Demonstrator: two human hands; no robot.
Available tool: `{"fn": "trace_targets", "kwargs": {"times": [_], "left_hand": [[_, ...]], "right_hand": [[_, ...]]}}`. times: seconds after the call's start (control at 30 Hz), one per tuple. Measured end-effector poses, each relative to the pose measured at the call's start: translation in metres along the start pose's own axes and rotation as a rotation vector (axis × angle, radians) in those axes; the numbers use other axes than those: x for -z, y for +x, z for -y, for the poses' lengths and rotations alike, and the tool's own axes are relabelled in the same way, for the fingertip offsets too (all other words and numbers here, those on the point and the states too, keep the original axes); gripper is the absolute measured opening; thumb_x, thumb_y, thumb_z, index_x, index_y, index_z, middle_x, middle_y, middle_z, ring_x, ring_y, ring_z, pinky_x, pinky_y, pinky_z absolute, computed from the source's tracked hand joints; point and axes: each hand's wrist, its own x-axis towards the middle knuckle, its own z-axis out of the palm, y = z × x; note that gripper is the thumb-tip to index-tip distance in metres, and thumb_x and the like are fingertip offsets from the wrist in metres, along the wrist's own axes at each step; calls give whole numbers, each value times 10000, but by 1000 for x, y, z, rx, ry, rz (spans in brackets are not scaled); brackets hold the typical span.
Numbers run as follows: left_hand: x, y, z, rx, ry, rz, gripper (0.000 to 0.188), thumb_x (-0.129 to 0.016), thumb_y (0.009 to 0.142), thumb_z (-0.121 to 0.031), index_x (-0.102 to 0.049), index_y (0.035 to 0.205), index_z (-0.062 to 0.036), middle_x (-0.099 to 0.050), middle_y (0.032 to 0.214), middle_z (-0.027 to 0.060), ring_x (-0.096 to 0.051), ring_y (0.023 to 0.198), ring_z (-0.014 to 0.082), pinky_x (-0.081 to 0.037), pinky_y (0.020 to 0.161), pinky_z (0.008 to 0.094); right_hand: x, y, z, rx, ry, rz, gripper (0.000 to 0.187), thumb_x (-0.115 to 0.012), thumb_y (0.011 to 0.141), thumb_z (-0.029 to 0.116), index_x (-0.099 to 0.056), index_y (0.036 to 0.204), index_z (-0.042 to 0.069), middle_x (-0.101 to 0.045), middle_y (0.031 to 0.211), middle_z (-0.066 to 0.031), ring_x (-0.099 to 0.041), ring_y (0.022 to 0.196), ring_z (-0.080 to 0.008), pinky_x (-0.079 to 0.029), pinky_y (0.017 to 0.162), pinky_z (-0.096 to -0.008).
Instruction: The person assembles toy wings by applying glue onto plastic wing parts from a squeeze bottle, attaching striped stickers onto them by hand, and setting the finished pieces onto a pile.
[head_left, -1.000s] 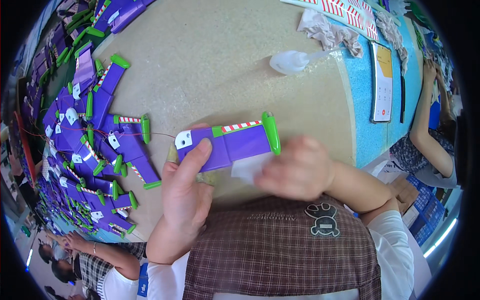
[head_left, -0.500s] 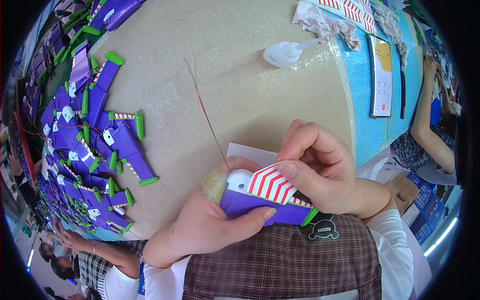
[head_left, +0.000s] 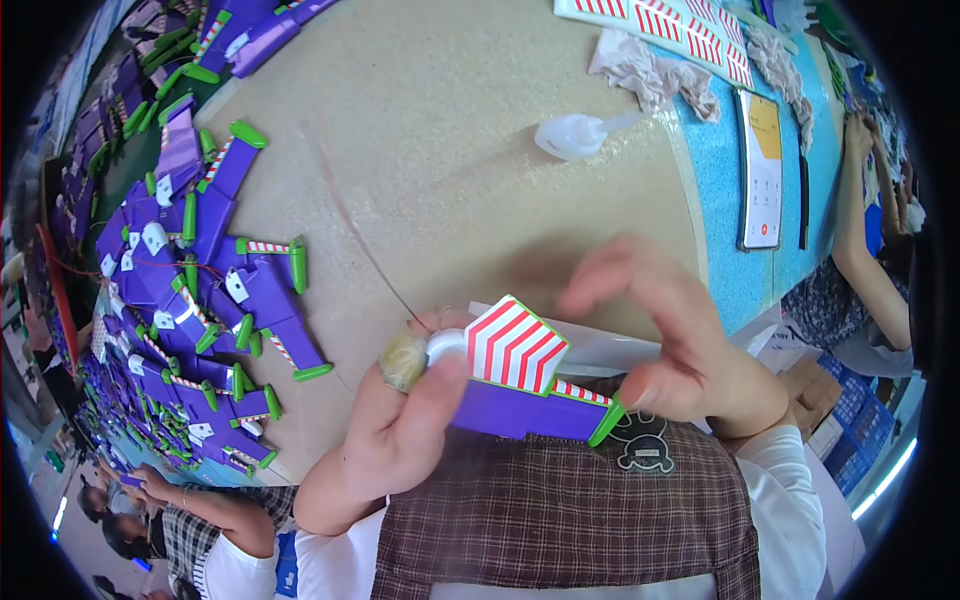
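Observation:
My left hand (head_left: 400,415) grips a purple plastic toy wing part (head_left: 515,412) with a white knob-like piece and a green tip, its thumb pressing near the white piece. A red-and-white chevron sticker (head_left: 515,345) lies over the wing's upper part. A yellowish wrap (head_left: 402,362) covers one of the left fingers, and thin wires (head_left: 365,245) stretch up and away from the held part. To the right, my right hand (head_left: 680,340) is slightly blurred, thumb and fingers apart, holding nothing, near the wing's green end.
Many similar purple-and-green wing parts (head_left: 270,300) are heaped at the left. A white squeeze bottle (head_left: 570,137) lies beyond my hands. Farther right are a crumpled cloth (head_left: 640,68), sticker sheets (head_left: 690,35) and a phone (head_left: 760,170) on a blue mat (head_left: 715,160). Other people sit at both sides.
My right hand has let go of the striped sticker and moved off to the right. The sticker now lies on the wing part, and my left thumb has shifted up toward the white piece.

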Motion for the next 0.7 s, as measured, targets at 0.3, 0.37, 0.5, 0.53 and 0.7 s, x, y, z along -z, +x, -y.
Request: {"fn": "trace_targets", "kwargs": {"times": [0.3,0.37,0.5,0.53,0.7], "left_hand": [[-19,12,18,-175,-268,-199,247,-447,947,-140,-427,1165,-27,-519,1101,57,-492,1025,118,-391,892,286],[-18,13,31,-281,-215,-193,287,-478,931,-137,-408,1187,-26,-509,1105,57,-488,1018,121,-392,890,287],[-21,6,43,-345,-74,-148,645,-664,780,-107,-299,1305,-25,-467,1143,62,-470,1017,128,-393,894,296],[-13,7,41,-352,-20,-45,707,-692,765,-135,-283,1329,-18,-463,1145,56,-477,1011,129,-397,889,286],[23,35,5,-60,278,-158,615,-336,915,-538,-535,1101,14,-620,790,83,-573,628,110,-419,536,228]], "right_hand": [[-41,3,12,-225,210,-220,252,-770,674,221,-597,770,64,-560,832,-80,-557,808,-232,-428,706,-328],[-43,11,4,-147,234,-266,214,-740,709,208,-602,786,64,-554,890,-88,-534,868,-232,-414,765,-332],[-40,15,9,19,216,-83,123,-676,761,163,-611,799,65,-552,862,-63,-523,852,-261,-392,783,-364],[-35,14,11,7,-29,-127,128,-679,756,163,-611,807,68,-550,852,-59,-520,842,-262,-393,769,-367],[4,2,27,317,846,380,473,-672,726,485,-607,859,36,-562,832,-69,-542,773,-231,-416,701,-343]]}}
